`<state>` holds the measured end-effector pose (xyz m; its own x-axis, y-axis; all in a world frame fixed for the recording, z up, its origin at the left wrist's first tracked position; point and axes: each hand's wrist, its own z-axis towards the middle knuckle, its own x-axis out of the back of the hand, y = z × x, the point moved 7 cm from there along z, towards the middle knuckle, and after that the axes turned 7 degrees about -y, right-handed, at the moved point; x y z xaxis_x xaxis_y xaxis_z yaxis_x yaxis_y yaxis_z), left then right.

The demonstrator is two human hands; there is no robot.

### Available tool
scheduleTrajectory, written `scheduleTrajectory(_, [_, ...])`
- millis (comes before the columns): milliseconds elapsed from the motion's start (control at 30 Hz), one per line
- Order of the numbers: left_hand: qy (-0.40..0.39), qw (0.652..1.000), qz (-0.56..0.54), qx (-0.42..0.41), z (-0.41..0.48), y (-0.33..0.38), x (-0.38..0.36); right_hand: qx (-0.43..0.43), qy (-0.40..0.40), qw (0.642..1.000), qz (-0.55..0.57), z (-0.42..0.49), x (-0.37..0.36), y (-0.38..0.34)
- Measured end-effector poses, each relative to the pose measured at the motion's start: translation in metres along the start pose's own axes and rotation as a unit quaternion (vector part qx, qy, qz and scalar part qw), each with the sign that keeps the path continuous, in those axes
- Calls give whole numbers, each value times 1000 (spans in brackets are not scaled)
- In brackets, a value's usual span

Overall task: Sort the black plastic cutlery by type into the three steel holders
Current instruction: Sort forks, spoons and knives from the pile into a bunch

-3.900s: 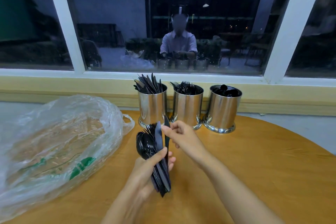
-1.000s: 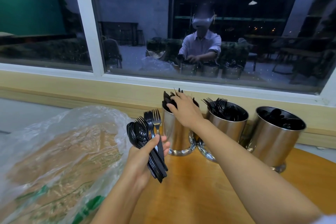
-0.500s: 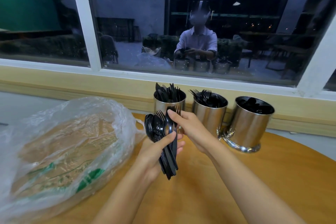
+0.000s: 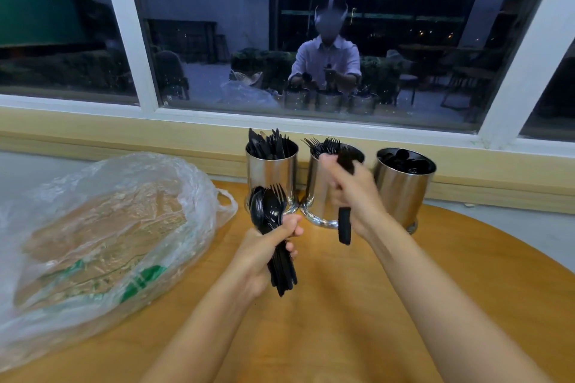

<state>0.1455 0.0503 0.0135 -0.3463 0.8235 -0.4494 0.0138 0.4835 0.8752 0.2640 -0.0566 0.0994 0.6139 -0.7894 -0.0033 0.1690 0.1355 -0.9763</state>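
**Item in hand.** Single black piece [image 4: 344,231], held upright in front of the middle holder [image 4: 315,193]. It is too blurred to tell its type. The right hand [image 4: 354,193] has its fingers curled round the shaft.

**Stock unsorted.** Bundle of spoons and forks [image 4: 268,211], heads up, fisted by the handles in the left hand [image 4: 259,255] above the table and just before the left holder [image 4: 272,176].

**Holders.** Three steel cylinders stand in a row at the table's far edge. The left holds knives, the middle forks, and the right holder [image 4: 401,193] spoons. The left and middle holders meet at their bases.

**Step.** Judged mid-sort: one piece is singled out and the bundle remains.

**Next move.** Likely lift the piece clear of a rim and drop it handle-first among its own kind. The packed handles could block it.

**Surface.** Round wooden table [image 4: 435,289]. A crumpled clear plastic bag [image 4: 109,227] with green print lies at the left.

**Room.** Pale wooden ledge [image 4: 124,130] under a white-framed window [image 4: 130,40], dark outside, with the glass mirroring the person and the holders.
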Motion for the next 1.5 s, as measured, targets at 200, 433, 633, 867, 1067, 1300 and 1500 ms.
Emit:
scheduleTrajectory(200, [-78, 997, 8, 23, -4, -1, -15, -80, -174, 974, -120, -11, -41, 21])
scheduleTrajectory(433, [-77, 995, -52, 27, -4, 0, -10, -76, -121, 988, -63, -9, -31, 28])
scheduleTrajectory(633, [-83, 996, 0, 21, -6, -1, -12, -107, -136, 980, -99, -7, -34, 40])
scheduleTrajectory(867, [-58, 998, -39, 7, 7, -1, -5, -42, 26, 995, -82, 11, 8, 32])
scheduleTrajectory(1067, [-40, 998, -41, 15, 28, 0, -1, 44, 115, 990, 66, 47, 66, -5])
scheduleTrajectory(1300, [-40, 999, -22, 7, 61, 8, -10, 126, 256, 958, -15, 108, 109, -44])
scheduleTrajectory(1500, [-32, 999, -10, -12, 82, 15, -10, 80, 230, 967, -71, 150, 94, -9])
